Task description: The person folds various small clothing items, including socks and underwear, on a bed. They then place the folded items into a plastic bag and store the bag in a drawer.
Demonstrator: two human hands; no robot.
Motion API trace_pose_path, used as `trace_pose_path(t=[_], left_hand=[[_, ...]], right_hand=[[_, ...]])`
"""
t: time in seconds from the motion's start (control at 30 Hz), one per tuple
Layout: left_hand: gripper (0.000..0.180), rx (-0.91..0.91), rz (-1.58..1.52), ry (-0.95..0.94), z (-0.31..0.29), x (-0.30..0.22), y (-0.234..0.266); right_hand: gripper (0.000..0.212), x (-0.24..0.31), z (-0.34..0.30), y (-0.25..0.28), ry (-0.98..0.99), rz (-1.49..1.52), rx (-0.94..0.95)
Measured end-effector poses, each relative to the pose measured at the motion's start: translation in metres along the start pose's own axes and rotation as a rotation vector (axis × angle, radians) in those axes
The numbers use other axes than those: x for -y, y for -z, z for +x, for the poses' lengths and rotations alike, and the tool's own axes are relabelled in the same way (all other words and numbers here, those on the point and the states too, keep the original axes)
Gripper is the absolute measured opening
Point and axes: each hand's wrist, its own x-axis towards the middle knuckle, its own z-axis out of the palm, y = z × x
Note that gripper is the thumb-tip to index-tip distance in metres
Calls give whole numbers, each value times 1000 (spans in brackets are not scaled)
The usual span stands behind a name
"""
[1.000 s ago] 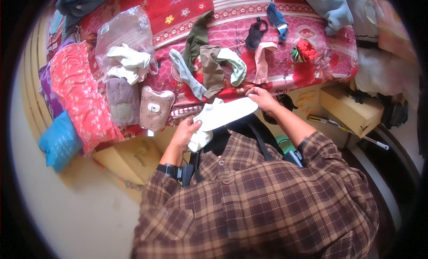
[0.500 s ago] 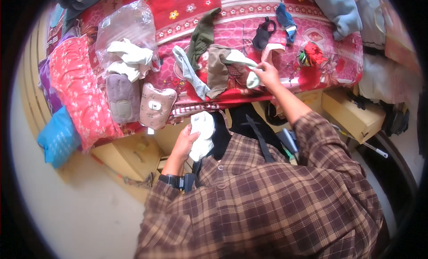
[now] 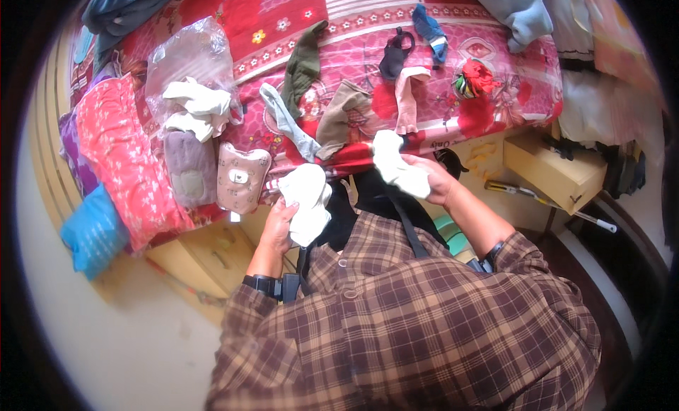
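My left hand (image 3: pixel 277 229) is closed on a white sock (image 3: pixel 307 202), held in front of my body below the bed's edge. A pale cream sock (image 3: pixel 396 165) hangs from my right hand (image 3: pixel 436 179), whose fingers pinch its side. The two socks are apart. On the bed beyond lie single socks: a light blue one (image 3: pixel 290 122), a dark green one (image 3: pixel 304 68), a brown one (image 3: pixel 343 120), a pink one (image 3: pixel 408 103) and a blue one (image 3: pixel 431 35). A dark strapped item (image 3: pixel 395 55) rests beside the pink sock.
A clear plastic bag (image 3: pixel 194 57) with white cloth (image 3: pixel 198 108) lies on the left, above a grey folded item (image 3: pixel 189 169) and a pink pouch (image 3: pixel 241 176). A red cloth bundle (image 3: pixel 479 79) sits to the right. Below it, an open drawer (image 3: pixel 559 174) juts out.
My right hand has lifted the pale cream sock off the bed and brought it toward me, nearer the white sock. My left hand still grips the white sock.
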Motion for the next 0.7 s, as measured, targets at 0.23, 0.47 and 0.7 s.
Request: trace_pose_path(t=[0.23,0.47,0.7], left_hand=[[36,-8,197,-28,19,-15,4],[42,247,96,71,22,-27,-14],[34,405,313,154,-28,-11,-46]], right_hand=[[30,5,-30,-72,6,-960,598],[27,16,-9,-93,205,-1433,430],[25,17,1,-65,280,-1601,204]])
